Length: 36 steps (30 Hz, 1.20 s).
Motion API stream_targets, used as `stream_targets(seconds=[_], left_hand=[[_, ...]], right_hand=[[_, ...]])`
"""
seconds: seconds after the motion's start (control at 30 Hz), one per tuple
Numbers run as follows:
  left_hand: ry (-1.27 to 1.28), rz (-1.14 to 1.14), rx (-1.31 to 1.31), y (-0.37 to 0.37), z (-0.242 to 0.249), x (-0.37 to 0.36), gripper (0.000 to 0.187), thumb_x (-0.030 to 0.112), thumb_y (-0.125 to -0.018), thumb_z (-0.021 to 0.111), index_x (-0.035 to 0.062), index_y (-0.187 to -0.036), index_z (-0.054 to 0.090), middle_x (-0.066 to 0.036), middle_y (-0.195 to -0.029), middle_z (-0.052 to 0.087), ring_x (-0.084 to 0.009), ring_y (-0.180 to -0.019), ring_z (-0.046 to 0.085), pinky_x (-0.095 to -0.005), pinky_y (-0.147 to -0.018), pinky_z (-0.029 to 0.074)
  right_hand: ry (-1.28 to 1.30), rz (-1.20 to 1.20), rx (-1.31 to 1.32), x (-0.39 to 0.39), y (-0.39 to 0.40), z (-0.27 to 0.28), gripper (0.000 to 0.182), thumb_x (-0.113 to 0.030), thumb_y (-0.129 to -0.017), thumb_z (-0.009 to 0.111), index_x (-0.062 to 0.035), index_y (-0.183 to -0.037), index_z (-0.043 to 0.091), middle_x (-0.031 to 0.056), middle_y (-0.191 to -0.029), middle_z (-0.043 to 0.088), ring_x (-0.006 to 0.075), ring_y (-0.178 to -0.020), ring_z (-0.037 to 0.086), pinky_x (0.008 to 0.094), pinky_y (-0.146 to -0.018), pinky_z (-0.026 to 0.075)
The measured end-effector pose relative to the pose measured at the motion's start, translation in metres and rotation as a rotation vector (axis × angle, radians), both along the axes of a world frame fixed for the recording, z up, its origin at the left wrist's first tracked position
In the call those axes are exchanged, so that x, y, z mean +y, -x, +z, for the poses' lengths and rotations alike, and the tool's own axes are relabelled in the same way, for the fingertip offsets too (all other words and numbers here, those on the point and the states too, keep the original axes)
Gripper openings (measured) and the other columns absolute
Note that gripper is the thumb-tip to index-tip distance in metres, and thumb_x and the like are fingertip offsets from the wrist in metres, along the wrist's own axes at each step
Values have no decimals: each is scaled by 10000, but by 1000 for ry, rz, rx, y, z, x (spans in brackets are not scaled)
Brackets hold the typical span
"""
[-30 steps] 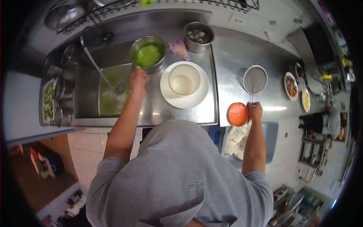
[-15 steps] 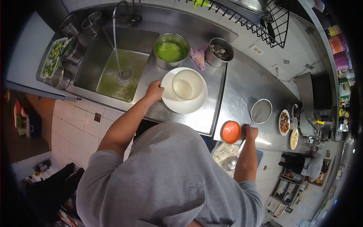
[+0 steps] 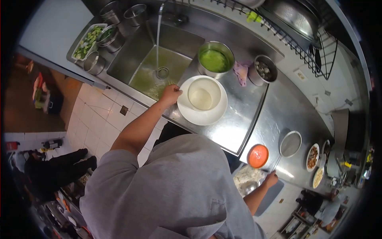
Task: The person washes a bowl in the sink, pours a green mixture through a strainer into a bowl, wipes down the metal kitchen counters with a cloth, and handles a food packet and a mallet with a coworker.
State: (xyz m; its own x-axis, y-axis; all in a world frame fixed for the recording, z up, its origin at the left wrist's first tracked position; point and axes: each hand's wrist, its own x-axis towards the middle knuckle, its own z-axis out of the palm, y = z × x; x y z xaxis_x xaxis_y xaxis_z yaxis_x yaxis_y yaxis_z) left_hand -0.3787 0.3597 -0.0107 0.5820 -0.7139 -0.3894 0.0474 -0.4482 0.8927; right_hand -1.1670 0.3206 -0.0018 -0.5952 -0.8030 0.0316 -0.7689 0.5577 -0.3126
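Observation:
My left hand (image 3: 171,95) is closed on the left rim of a wide white plate (image 3: 218,116), at the counter's edge beside the sink. On the plate sits a translucent round container (image 3: 201,98) with some pale contents. At the lower right, my right hand (image 3: 271,180) is closed on the handle of a round mesh strainer (image 3: 291,143), whose mesh end is over the counter. Left of that hand, a metal ladle head (image 3: 250,187) rests on white food (image 3: 246,175) in a tray. An orange-red bowl (image 3: 258,155) stands just above the tray.
Water runs into the sink (image 3: 131,59). A pot of green liquid (image 3: 215,59), a pink cloth (image 3: 241,73) and another metal pot (image 3: 263,70) stand behind the plate. Greens (image 3: 88,43) fill a left tray. Food dishes (image 3: 312,157) sit right. Other people (image 3: 57,171) stand farther off.
The view has shifted and tilted, so the counter items appear farther right and lower. My right hand has moved back along the strainer's handle, toward the tray. My left hand remains on the plate.

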Motion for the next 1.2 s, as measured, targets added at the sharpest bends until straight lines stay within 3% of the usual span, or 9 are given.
stream_targets(seconds=[0.03,0.2,0.3,0.33,0.43,0.67,0.77,1.07,1.2], left_hand=[[-5,-86,-125,-8,-12,-1,231,209,-1013,730,-6,-1092,701,-79,-884,732,-167,-678,695,-333,-537,560],[-5,43,195,-34,21,-8,224,254,-1052,682,33,-1014,681,-71,-860,717,-181,-666,700,-339,-572,576],[75,173,253,-76,17,-24,211,229,-1055,660,29,-991,666,-103,-826,687,-196,-626,668,-340,-524,552],[86,153,254,-91,19,-33,211,229,-1055,660,29,-991,666,-103,-826,687,-196,-626,668,-340,-524,552],[142,265,468,-151,32,-74,155,196,-1022,667,48,-977,660,-90,-822,675,-210,-644,671,-356,-522,558],[258,292,476,-310,55,-198,134,181,-1007,643,49,-988,660,-100,-827,677,-227,-652,675,-382,-537,582],[279,372,548,-370,51,-251,140,194,-1019,621,61,-1023,665,-101,-843,680,-240,-680,681,-381,-559,591],[31,63,617,-343,-42,-339,238,337,-1047,607,127,-1151,648,-79,-923,668,-256,-768,694,-462,-652,611],[72,163,589,-337,-12,-387,238,293,-1042,585,103,-1182,609,-117,-911,663,-279,-758,704,-463,-658,617]], right_hand=[[42,-29,45,0,-21,18,573,-468,-1033,613,84,-1035,765,303,-1001,759,505,-966,718,575,-865,550],[177,-98,82,31,-117,101,514,-435,-1035,626,58,-1047,775,244,-932,776,452,-851,731,539,-777,559],[320,167,-180,41,-158,107,388,-327,-1038,686,46,-1102,773,167,-856,760,238,-746,680,407,-703,536],[421,349,-288,41,-169,93,356,-291,-1040,689,56,-977,736,136,-764,694,194,-698,598,400,-662,493],[226,366,-331,48,-225,105,422,-225,-1052,674,28,-751,523,38,-657,466,129,-662,394,380,-583,354],[221,297,-375,62,-326,136,362,-169,-1049,685,26,-767,568,27,-672,501,113,-673,423,357,-583,362],[261,303,-352,73,-356,154,284,-164,-1062,673,39,-870,626,-26,-707,515,75,-676,436,318,-575,349],[176,131,-581,137,-465,197,288,-196,-1081,676,-22,-857,628,-41,-724,551,50,-663,450,256,-582,356],[179,129,-606,156,-489,207,239,-187,-1080,672,-34,-901,636,-34,-735,572,52,-668,491,237,-606,387]])
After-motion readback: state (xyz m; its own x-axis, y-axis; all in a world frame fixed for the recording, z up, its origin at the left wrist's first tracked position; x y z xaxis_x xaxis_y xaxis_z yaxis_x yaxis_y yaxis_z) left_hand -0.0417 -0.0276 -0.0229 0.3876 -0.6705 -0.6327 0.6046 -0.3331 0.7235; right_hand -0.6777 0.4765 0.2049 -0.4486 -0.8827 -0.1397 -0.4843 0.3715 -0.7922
